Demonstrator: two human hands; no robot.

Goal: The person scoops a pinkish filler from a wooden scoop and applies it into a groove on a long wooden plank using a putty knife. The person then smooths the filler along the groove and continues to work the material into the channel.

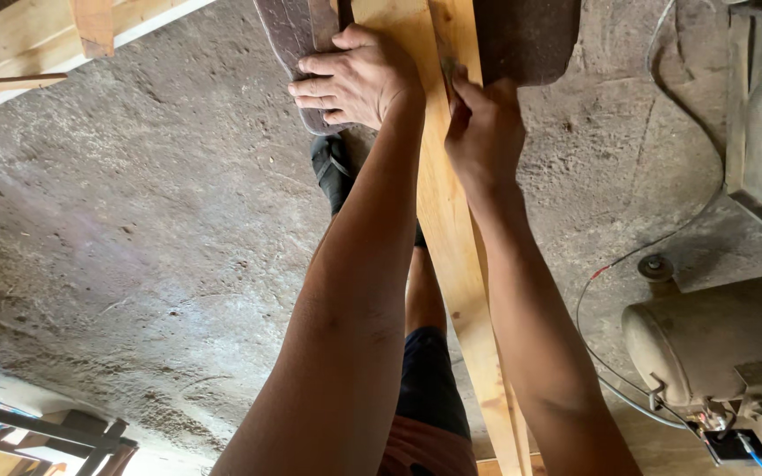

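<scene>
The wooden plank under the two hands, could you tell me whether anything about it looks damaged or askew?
Nothing stands out: the plank looks straight and unbroken, the left hand lies flat beside it, and the right hand grips its edge.

Both bare arms run up from the bottom of the frame toward the top centre, stretched almost straight and close together. The left hand (356, 78) sits palm-down in the upper middle, fingers (315, 87) spread a bit and pointing to the left of the frame, wrist bent slightly. The right hand (484, 123) is just to its right and a touch lower, curled into a loose fist with the knuckles up, fingertips tucked out of sight. One bare leg shows between the forearms.
</scene>
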